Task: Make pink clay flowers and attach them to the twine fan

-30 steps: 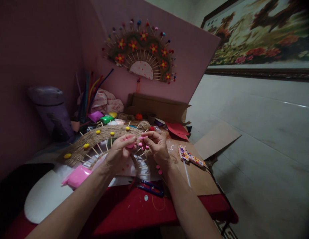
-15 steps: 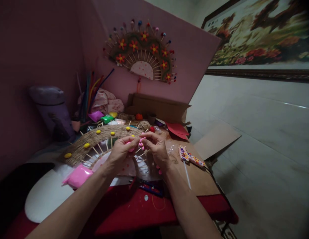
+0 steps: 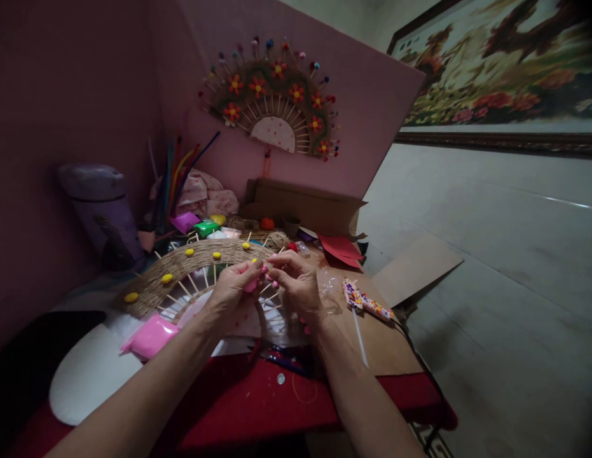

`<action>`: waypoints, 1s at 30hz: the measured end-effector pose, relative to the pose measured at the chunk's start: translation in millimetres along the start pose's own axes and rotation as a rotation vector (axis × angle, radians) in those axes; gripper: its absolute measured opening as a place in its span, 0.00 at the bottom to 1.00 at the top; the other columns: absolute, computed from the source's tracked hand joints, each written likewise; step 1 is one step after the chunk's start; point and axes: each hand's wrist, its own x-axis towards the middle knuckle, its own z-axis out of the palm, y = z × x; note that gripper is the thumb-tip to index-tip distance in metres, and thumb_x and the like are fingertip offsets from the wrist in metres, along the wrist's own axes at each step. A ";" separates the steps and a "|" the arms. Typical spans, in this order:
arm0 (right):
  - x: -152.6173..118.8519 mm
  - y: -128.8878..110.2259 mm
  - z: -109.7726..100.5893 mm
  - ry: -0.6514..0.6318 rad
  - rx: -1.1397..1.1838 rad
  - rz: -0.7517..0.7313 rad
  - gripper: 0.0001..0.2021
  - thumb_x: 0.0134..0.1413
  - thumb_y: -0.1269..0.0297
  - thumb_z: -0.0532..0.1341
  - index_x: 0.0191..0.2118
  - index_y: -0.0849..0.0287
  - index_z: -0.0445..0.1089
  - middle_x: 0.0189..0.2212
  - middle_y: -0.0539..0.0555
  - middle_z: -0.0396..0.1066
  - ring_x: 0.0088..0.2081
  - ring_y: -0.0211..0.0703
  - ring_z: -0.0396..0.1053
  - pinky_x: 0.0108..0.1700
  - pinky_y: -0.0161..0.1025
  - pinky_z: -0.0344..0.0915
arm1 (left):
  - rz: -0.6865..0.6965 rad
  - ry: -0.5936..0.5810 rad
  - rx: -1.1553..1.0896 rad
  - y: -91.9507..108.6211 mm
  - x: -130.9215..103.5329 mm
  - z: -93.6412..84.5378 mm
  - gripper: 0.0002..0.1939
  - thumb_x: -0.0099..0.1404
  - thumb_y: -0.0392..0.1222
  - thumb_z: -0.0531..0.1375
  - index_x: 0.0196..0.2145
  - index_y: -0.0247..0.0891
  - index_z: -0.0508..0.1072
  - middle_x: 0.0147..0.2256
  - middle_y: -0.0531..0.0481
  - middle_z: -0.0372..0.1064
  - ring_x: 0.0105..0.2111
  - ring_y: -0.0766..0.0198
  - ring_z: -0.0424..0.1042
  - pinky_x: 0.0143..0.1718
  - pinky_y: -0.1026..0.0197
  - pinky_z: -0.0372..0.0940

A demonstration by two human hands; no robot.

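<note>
My left hand (image 3: 231, 292) is closed, a lump of soft pink clay (image 3: 250, 286) between its thumb and fingers. Fingertip to fingertip with it, my right hand (image 3: 298, 283) pinches at the clay's edge, where a small pink bit shows. Below both hands lies a half-round fan of twine and sticks (image 3: 152, 286), dotted with yellow clay pieces (image 3: 166, 278). More pink pieces (image 3: 273, 281) show on the fan beside my right fingers, partly hidden. A pink clay packet (image 3: 150, 337) rests left of my left forearm.
Scissors (image 3: 283, 357) lie near the front edge of the red cloth (image 3: 257, 407). On the right, a flower-patterned glue gun (image 3: 367, 300) sits on cardboard (image 3: 388, 350). A white oval lid (image 3: 88, 375) and purple bottle (image 3: 102, 210) stand left. A finished fan (image 3: 276, 95) hangs behind.
My fingertips have shifted slightly around the pink clay, and the lump in my left hand shows a little lower. The fan and surrounding things have stayed put.
</note>
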 end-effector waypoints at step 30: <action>-0.8 -0.7 -1.8 0.064 -0.069 -0.118 0.01 0.46 0.66 0.67 0.29 0.54 0.76 0.29 0.50 0.65 0.33 0.37 0.64 0.31 0.35 0.61 | -0.013 -0.003 0.050 1.9 -1.7 2.3 0.19 0.43 0.49 0.71 0.22 0.30 0.72 0.16 0.54 0.62 0.16 0.76 0.58 0.16 0.73 0.51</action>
